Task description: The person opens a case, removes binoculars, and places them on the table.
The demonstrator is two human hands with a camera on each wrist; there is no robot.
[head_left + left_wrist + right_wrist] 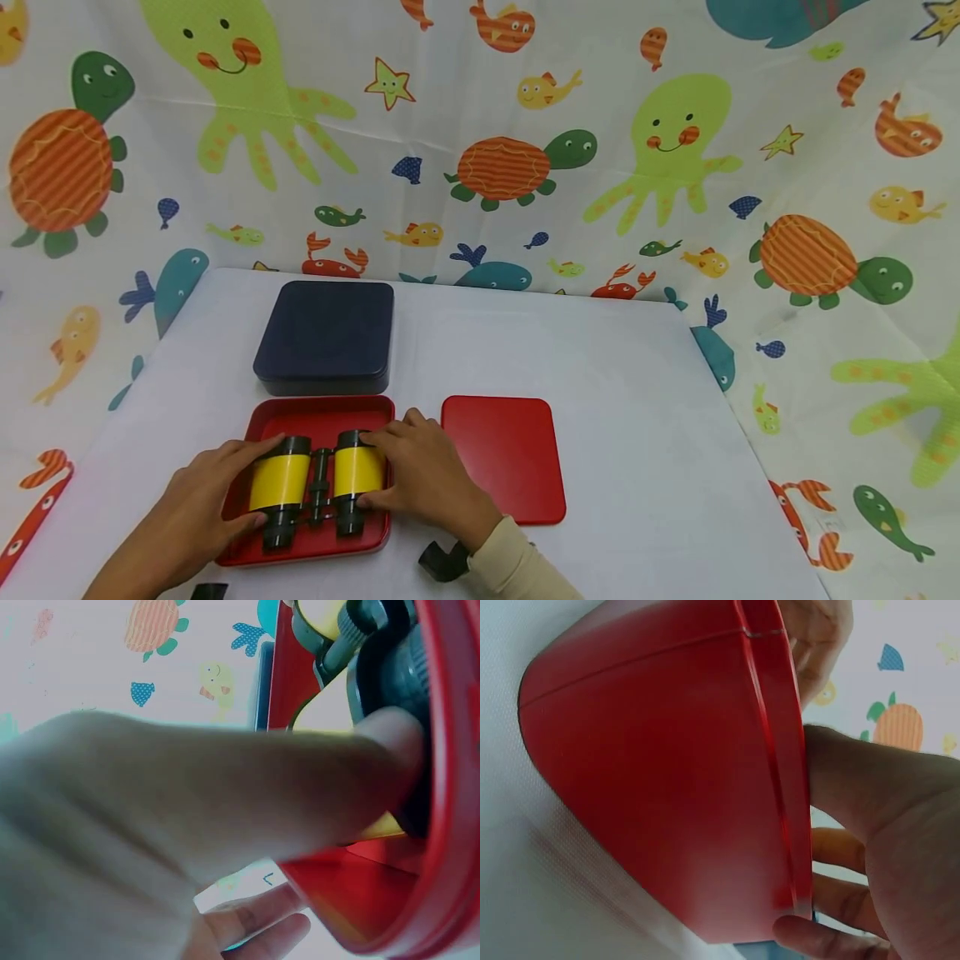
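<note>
Yellow and black toy binoculars lie inside an open red tin at the table's near edge. My left hand wraps round the left barrel, and its thumb presses the black eyepiece in the left wrist view. My right hand grips the right barrel, fingers curled over its top and end. In the right wrist view the red tin's outer wall fills the frame, with my right hand's fingers reaching over its rim. The binoculars sit low in the tin.
A red lid lies flat just right of the tin. A closed dark blue tin sits directly behind the red tin. The white table stretches right and back. A sea-animal printed cloth surrounds it.
</note>
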